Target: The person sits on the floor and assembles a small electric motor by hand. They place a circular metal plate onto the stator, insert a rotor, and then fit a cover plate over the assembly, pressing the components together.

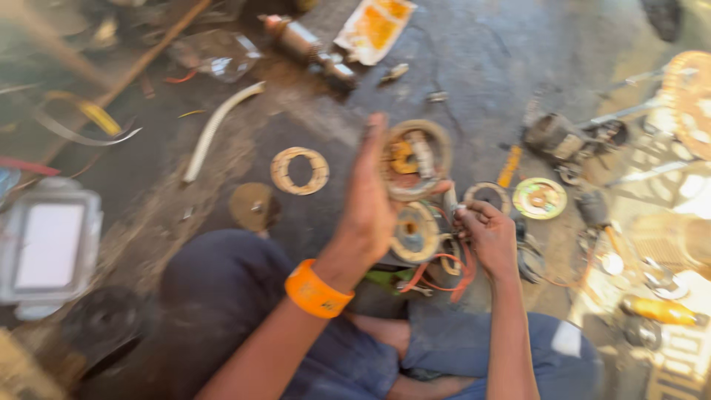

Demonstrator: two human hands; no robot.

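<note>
- Over the dark, dirty floor (474, 52), near its middle, I see the left hand (370, 200) raised, and it holds a round motor part with a winding (416, 159) upright, fingers stretched along its side.
- Just right of it, the right hand (489, 235) is closed narrow on a small pale thing; the picture is blurred, so I cannot tell what this thing is.
- Under both hands a second round part (413, 233) lies on the floor, with orange wires (448, 270) beside it.
- An orange wristband (317, 291) sits on the left wrist.
- A flat cardboard ring (299, 170) lies on the floor left of the left hand, apart from it.
- A green and yellow disc (539, 198) lies right of the hands.
- A yellow and white packet (374, 26) lies at the far edge of the floor.
- A grey box with a white screen (48, 248) stands at the left edge.
</note>
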